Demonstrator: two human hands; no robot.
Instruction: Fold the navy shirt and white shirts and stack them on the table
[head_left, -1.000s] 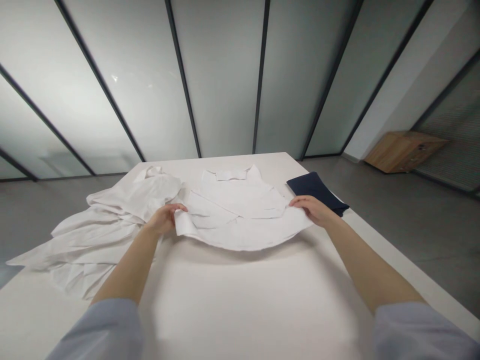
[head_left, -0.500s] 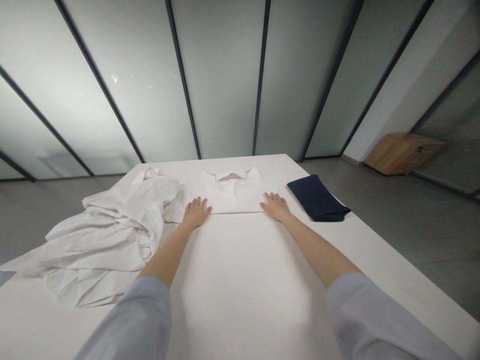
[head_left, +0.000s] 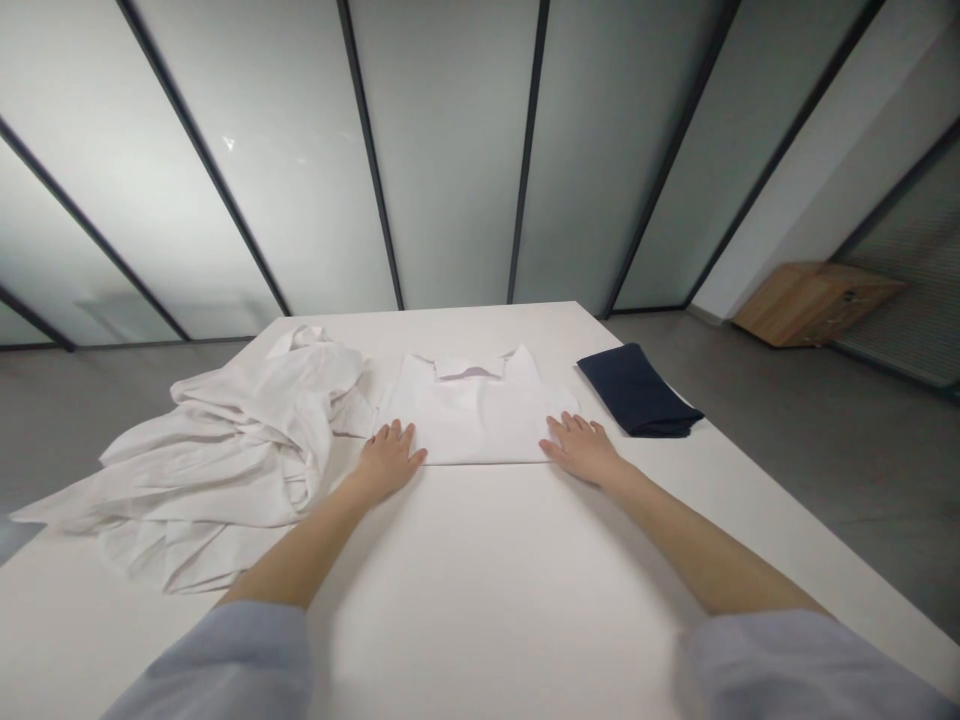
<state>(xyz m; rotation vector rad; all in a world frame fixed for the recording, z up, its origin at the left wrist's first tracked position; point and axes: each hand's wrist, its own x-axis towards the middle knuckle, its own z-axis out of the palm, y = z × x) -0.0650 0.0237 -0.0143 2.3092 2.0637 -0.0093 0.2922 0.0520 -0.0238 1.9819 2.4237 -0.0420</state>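
Note:
A folded white collared shirt [head_left: 472,415] lies flat on the white table [head_left: 495,590], collar towards the far edge. My left hand [head_left: 388,460] rests open, fingers flat, at the shirt's near left corner. My right hand [head_left: 581,448] lies open and flat at its near right corner. Both hands touch the shirt's front edge and hold nothing.
A heap of crumpled white garments [head_left: 217,460] covers the table's left side and hangs over its edge. A folded dark navy cloth [head_left: 637,392] lies at the far right. Frosted glass panels stand behind the table. A wooden box [head_left: 814,300] sits on the floor at right.
One second ago both hands held the shirt's lower half lifted. They folded it up onto the upper half, then laid flat on the folded shirt and slid it a little nearer.

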